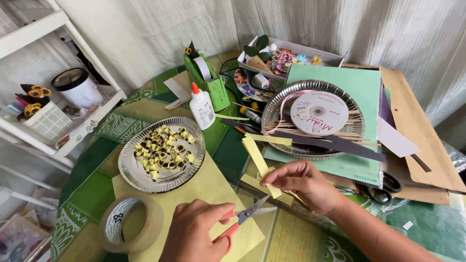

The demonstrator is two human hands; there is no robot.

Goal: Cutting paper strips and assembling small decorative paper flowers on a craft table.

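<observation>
At lower centre of the frame, the left hand (196, 233) has its fingers curled through the orange handles of small scissors (245, 216), blades parted. Just to its right, the right hand (303, 184) pinches a yellow paper strip (259, 162) between thumb and fingertips, the strip rising toward centre frame. A foil plate (131, 172) of yellow-and-black paper pieces sits left of centre, above a tape roll (130, 224)

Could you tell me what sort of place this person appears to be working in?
Probably a home craft corner. A cluttered table holds a glue bottle, a foil plate of small yellow-and-black paper pieces and a tape roll, while the hands work scissors on a yellow paper strip.
</observation>
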